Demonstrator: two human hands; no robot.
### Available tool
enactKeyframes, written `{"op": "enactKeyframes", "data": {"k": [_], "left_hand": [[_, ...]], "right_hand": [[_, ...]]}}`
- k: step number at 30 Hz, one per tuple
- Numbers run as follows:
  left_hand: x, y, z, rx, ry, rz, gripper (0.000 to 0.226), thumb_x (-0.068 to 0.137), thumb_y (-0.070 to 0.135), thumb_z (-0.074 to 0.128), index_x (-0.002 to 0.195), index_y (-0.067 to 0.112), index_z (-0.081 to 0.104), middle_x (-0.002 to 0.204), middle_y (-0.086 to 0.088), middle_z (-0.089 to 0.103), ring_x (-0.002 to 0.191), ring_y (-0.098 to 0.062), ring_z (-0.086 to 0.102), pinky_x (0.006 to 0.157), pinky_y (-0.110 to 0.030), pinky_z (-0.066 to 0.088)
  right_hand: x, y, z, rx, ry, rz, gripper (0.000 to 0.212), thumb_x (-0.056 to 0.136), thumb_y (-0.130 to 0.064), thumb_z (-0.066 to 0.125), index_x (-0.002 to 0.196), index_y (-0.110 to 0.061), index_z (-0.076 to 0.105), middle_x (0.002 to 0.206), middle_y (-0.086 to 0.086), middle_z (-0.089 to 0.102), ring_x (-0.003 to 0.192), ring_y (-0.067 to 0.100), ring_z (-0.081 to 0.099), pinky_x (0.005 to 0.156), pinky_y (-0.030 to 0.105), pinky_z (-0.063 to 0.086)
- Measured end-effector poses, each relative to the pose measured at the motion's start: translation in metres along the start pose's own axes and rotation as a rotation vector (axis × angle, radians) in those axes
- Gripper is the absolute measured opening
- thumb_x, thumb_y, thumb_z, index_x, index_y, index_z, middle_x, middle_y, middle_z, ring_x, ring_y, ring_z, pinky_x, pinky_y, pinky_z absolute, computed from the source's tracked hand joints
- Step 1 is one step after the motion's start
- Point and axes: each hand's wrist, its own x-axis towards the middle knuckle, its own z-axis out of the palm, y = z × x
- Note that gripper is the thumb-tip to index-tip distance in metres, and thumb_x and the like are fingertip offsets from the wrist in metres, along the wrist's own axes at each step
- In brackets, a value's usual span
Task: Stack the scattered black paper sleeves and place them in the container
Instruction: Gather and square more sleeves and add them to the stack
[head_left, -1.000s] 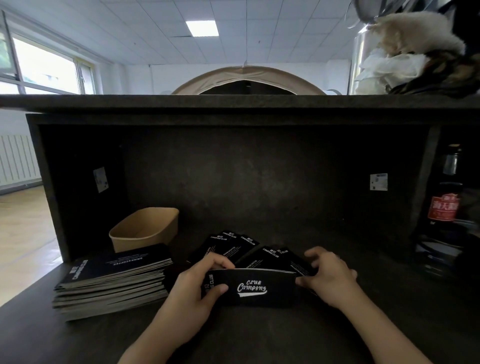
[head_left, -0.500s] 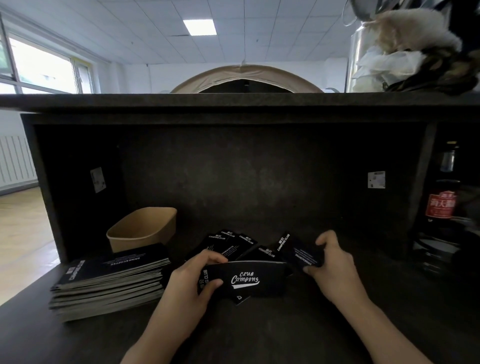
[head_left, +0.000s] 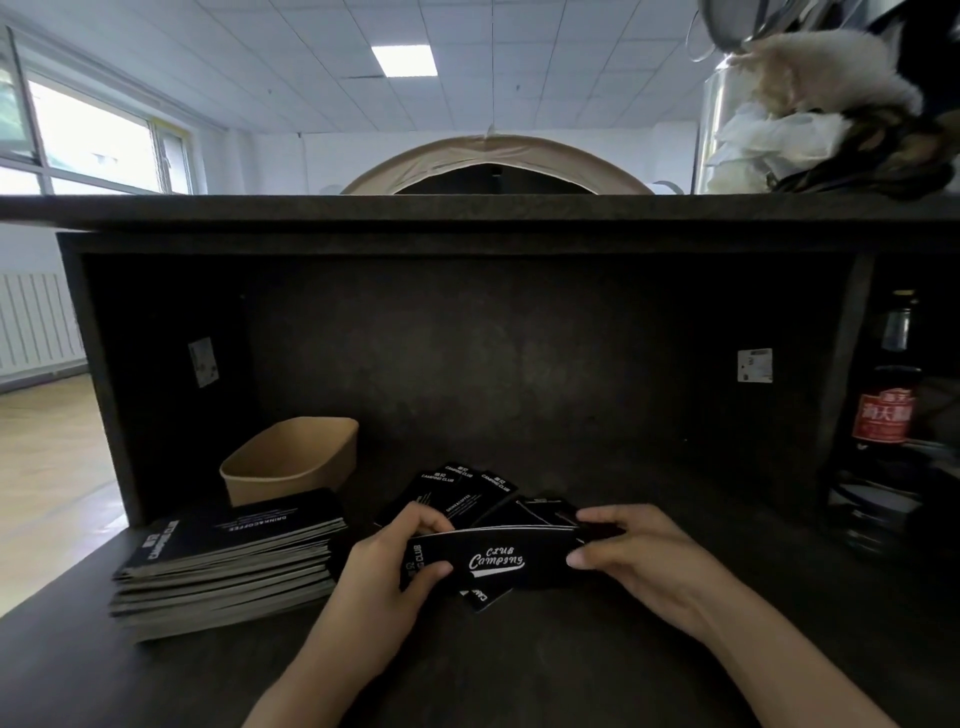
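A small stack of black paper sleeves (head_left: 493, 558) with white "Club Camping" lettering stands on edge between my hands. My left hand (head_left: 387, 582) grips its left end, thumb in front. My right hand (head_left: 631, 558) pinches its right end. Behind the stack, several more black sleeves (head_left: 465, 493) lie fanned on the dark counter, and one corner (head_left: 480, 597) pokes out beneath the held stack. The brown paper container (head_left: 291, 460) sits open at the back left, with no sleeve visible inside.
A pile of black booklets (head_left: 228, 561) lies left of my left hand, in front of the container. A dark bottle with a red label (head_left: 885, 415) stands at the right. The counter sits inside a dark alcove under a shelf (head_left: 467, 210).
My right hand brought a loose sleeve from behind and joined it to the stack in my left hand; both hands now hold the stack's ends.
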Motion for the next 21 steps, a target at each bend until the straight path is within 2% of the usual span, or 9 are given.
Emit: {"op": "enactKeyframes", "data": {"k": [3,6,8,10,12,14,16,18,21], "left_hand": [[0.000,-0.001,0.001,0.004,-0.034,0.032,0.024,0.088,0.015,0.064,0.091,0.034,0.049,0.087,0.018,0.062,0.089,0.005,0.059,0.070,-0.010,0.045],[-0.001,0.000,0.001,0.010,-0.071,0.051,0.021,0.090,0.016,0.061,0.091,0.032,0.047,0.087,0.013,0.063,0.087,-0.001,0.059,0.071,-0.012,0.045],[0.000,0.000,0.001,0.008,-0.072,0.045,0.020,0.090,0.016,0.060,0.092,0.030,0.047,0.087,0.010,0.063,0.086,-0.004,0.059,0.070,-0.015,0.047],[0.000,0.000,0.001,0.002,-0.073,0.023,0.021,0.090,0.015,0.060,0.094,0.030,0.045,0.090,0.010,0.064,0.088,-0.002,0.059,0.071,-0.015,0.048],[0.001,0.002,0.002,-0.025,-0.067,-0.005,0.027,0.091,0.014,0.059,0.099,0.032,0.040,0.098,0.020,0.061,0.094,0.013,0.056,0.073,-0.005,0.045],[0.001,0.003,0.003,-0.029,-0.064,-0.028,0.038,0.091,0.016,0.059,0.108,0.037,0.033,0.106,0.032,0.051,0.095,0.026,0.050,0.077,0.005,0.037],[-0.001,0.005,0.004,-0.024,-0.070,-0.041,0.050,0.091,0.019,0.059,0.121,0.041,0.024,0.107,0.035,0.045,0.094,0.025,0.048,0.077,0.007,0.034],[-0.003,0.004,0.003,-0.022,-0.067,-0.036,0.055,0.092,0.021,0.059,0.126,0.045,0.023,0.106,0.029,0.052,0.092,0.021,0.053,0.075,0.004,0.039],[-0.002,0.005,0.002,0.017,-0.033,-0.009,0.033,0.092,0.023,0.059,0.111,0.042,0.041,0.098,0.021,0.061,0.085,0.017,0.056,0.067,-0.004,0.043]], "right_hand": [[0.004,0.004,0.001,-0.294,0.151,-0.163,0.029,0.082,-0.014,0.071,0.108,-0.019,0.061,0.099,0.008,0.066,0.083,0.017,0.066,0.071,0.029,0.053],[0.002,0.005,0.003,-0.638,0.347,-0.405,0.015,0.092,-0.033,0.056,0.106,-0.027,0.058,0.104,-0.001,0.055,0.087,0.008,0.059,0.065,0.017,0.042],[0.000,0.005,0.001,-0.703,0.496,-0.542,0.016,0.094,-0.031,0.050,0.106,-0.025,0.059,0.106,0.001,0.050,0.089,0.007,0.054,0.067,0.013,0.037],[-0.003,0.002,-0.003,-0.560,0.578,-0.669,0.019,0.095,-0.026,0.048,0.104,-0.018,0.062,0.103,0.000,0.057,0.088,0.008,0.059,0.072,0.019,0.046],[-0.007,-0.002,-0.002,-0.319,0.425,-0.696,0.014,0.095,-0.019,0.049,0.099,-0.022,0.062,0.098,-0.002,0.066,0.088,0.010,0.067,0.074,0.027,0.054],[-0.008,-0.002,0.006,-0.274,0.181,-0.635,0.022,0.095,-0.009,0.050,0.100,-0.028,0.061,0.099,0.002,0.068,0.091,0.013,0.069,0.076,0.028,0.054],[-0.007,0.003,0.015,-0.408,-0.007,-0.567,0.029,0.098,-0.008,0.046,0.101,-0.032,0.063,0.099,0.003,0.070,0.094,0.014,0.068,0.079,0.025,0.051],[-0.009,0.006,0.021,-0.480,-0.114,-0.514,0.033,0.101,-0.016,0.041,0.100,-0.034,0.069,0.101,-0.002,0.072,0.097,0.010,0.067,0.087,0.027,0.049],[-0.014,0.006,0.023,-0.407,-0.146,-0.420,0.040,0.101,-0.039,0.031,0.099,-0.037,0.071,0.104,-0.010,0.072,0.102,0.003,0.065,0.094,0.029,0.045]]}}
